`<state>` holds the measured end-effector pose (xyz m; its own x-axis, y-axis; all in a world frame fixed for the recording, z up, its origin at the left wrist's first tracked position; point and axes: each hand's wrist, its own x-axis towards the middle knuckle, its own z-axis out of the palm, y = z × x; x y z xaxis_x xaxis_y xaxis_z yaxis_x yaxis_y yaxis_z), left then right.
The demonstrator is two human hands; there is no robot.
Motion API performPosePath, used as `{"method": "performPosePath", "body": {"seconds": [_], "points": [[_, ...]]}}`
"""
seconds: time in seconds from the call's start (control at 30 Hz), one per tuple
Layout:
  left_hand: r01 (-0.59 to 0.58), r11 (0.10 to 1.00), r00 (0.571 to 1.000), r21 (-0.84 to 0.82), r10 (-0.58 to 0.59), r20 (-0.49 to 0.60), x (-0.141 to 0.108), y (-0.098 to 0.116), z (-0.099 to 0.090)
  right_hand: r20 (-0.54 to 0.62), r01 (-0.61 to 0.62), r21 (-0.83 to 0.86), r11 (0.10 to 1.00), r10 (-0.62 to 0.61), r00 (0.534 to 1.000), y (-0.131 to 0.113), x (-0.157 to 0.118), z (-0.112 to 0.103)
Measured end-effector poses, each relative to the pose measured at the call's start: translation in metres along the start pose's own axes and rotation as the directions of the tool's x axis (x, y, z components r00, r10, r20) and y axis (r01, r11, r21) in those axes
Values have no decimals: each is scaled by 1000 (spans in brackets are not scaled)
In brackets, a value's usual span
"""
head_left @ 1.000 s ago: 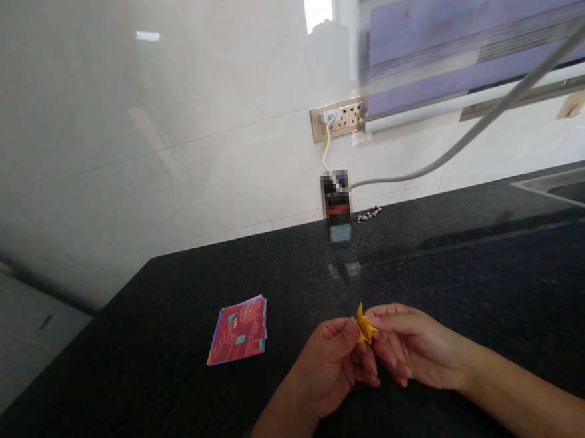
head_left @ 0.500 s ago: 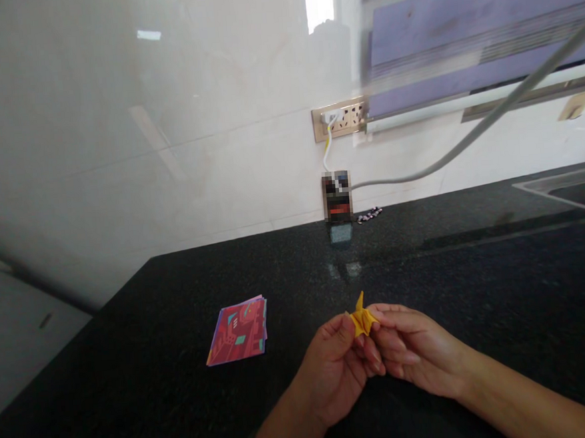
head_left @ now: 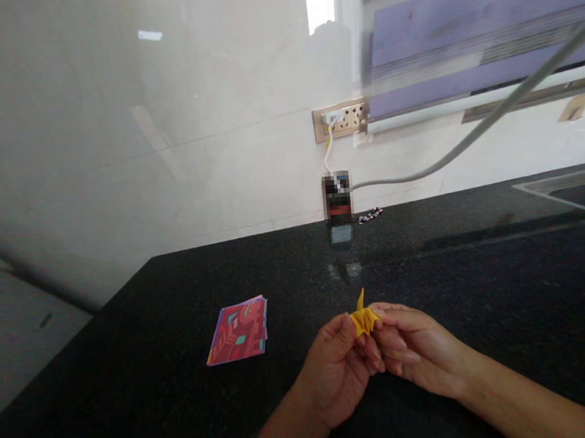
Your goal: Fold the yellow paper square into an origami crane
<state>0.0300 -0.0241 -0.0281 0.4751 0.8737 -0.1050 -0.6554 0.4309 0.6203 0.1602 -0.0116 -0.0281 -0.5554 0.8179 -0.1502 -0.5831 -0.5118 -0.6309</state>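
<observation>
A small yellow origami crane is held up between my two hands, above the dark countertop. One thin point of folded paper sticks upward from it. My left hand pinches its left side between thumb and fingers. On the other side, my right hand grips the right edge with thumb and forefinger. The lower fingers of both hands meet beneath the paper and hide its underside.
A stack of colourful patterned paper sheets lies to the left on the black countertop. Against the wall stands a pixelated box, with a beaded string beside it. A grey cable runs to the right below a wall socket.
The wings of the crane are spread slightly wider, and its upright point sits a little higher. Both hands stay in nearly the same place with their grip kept.
</observation>
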Motion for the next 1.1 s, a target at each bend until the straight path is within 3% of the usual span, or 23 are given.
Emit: {"method": "performPosePath", "body": {"seconds": [0.77, 0.93, 1.1], "points": [[0, 1000, 1000, 16, 1, -26, 0, -1, 0, -25, 24, -3, 1000, -24, 999, 0, -1, 0], [58, 998, 991, -15, -59, -118, 2, 4, -1, -57, 8, 64, 998, -4, 998, 2, 2, -4], [60, 998, 977, -20, -63, -203, 4, 9, -4, -109, 16, 10, 1000, -15, 994, -1, 2, -5]]}}
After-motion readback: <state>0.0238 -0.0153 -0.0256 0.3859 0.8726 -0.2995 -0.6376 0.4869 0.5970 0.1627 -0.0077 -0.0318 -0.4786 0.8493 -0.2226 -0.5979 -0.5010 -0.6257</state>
